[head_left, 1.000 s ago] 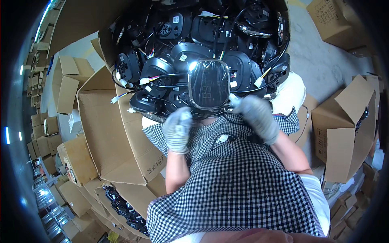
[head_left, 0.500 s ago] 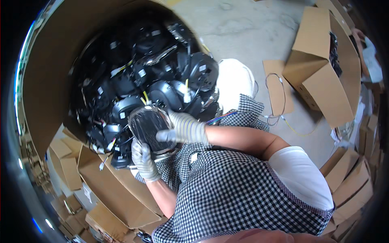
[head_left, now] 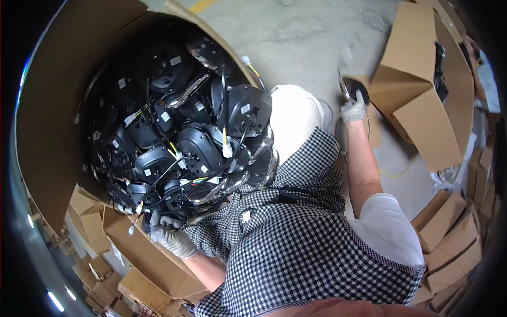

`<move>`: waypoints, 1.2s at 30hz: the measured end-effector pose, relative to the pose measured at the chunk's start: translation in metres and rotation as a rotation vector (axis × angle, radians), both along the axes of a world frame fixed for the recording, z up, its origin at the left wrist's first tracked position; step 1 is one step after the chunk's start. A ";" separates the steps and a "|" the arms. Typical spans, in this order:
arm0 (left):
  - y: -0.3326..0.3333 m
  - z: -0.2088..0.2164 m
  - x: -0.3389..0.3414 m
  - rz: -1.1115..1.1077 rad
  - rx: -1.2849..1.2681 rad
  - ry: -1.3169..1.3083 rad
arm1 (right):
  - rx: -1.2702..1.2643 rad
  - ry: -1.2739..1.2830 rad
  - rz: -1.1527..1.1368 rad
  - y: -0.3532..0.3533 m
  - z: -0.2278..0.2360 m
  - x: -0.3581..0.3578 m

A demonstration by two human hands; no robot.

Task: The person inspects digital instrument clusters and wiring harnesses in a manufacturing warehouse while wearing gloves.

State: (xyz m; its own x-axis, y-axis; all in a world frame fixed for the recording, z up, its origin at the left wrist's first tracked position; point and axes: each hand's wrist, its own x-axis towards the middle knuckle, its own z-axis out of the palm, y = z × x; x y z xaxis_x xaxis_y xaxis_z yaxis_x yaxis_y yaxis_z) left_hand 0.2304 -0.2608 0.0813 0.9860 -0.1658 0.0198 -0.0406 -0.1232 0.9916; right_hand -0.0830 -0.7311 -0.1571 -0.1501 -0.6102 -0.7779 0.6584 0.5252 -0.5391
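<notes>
in the head view, our right hand holds a glossy black unit, fingers pressed to its near end, out over the grey floor near an open carton. our left hand, with loosely bent fingers, is at the near edge of the black units heaped in a big box; we cannot tell whether it grips one.

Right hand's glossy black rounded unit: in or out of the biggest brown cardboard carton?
Out: the grey-gloved right hand holds the unit well right of the carton.
</notes>
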 end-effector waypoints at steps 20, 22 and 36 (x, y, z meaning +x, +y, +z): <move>0.023 -0.009 0.003 0.141 -0.349 0.209 | -0.843 -0.572 0.845 0.089 0.266 0.131; 0.027 -0.012 0.001 0.154 -0.390 0.203 | -0.749 0.061 0.852 0.176 0.302 0.195; 0.027 -0.037 0.004 -0.019 -0.723 0.202 | -2.193 0.940 1.855 0.315 0.244 0.289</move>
State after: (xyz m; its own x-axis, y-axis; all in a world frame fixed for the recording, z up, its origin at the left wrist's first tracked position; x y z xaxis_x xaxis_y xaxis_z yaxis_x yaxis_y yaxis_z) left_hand 0.2340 -0.2337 0.0444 0.9790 -0.1975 -0.0506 0.1552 0.5606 0.8134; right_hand 0.2062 -0.4162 0.0864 0.9723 0.1814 0.1475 0.2208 -0.9200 -0.3239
